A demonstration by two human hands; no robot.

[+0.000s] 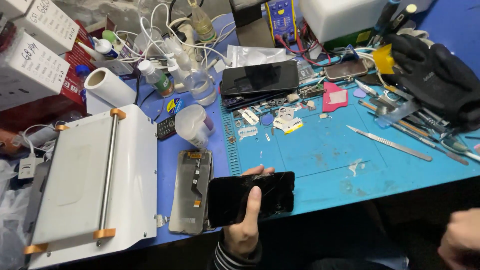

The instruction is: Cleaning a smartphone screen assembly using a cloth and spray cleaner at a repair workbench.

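Note:
My left hand [246, 222] grips a black phone screen with cracked glass [235, 197], held flat at the near edge of the blue work mat [320, 150]; my thumb lies across its face. Just left of it, a bare display panel [190, 192] lies back side up on the table, ribbon cable showing. My right hand [462, 240] is at the lower right corner, off the table, fingers curled with nothing visible in it. Another dark phone [260, 77] rests at the back of the mat.
A white screen separator machine with a metal bar [95, 185] fills the left. Bottles [200, 85], a paper roll [107, 85], boxes and cables crowd the back. Tweezers, a scalpel [390, 144], small parts and a black glove [440, 75] lie on the right.

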